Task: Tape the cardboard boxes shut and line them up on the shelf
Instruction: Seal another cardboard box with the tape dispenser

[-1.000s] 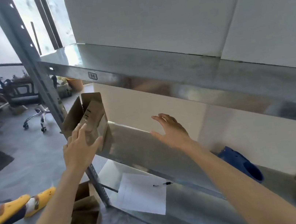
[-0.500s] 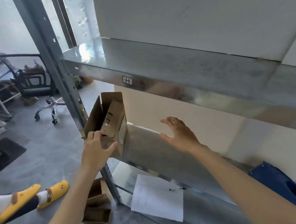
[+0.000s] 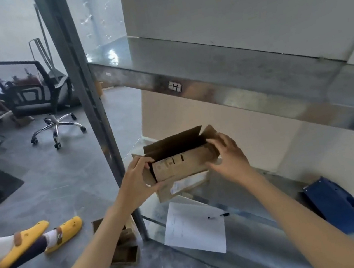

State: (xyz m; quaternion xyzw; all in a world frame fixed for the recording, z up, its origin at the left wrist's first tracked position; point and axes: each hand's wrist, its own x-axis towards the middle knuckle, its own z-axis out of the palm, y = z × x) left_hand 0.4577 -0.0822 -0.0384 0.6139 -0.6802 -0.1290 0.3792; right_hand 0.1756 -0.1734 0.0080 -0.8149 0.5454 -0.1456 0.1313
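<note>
Since the open-flapped cardboard box (image 3: 180,165) runs lengthwise away from the shelf post (image 3: 90,114), your left hand (image 3: 136,182) grips its post-side end with curled fingers, and your right hand (image 3: 229,159) likewise grips the far end.

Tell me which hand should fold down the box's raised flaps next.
Right, probably. The right hand has its fingertips up at the raised end flap of the box, so it could press that down. The left hand grips the other end, thumb underneath, steadying it.
</note>
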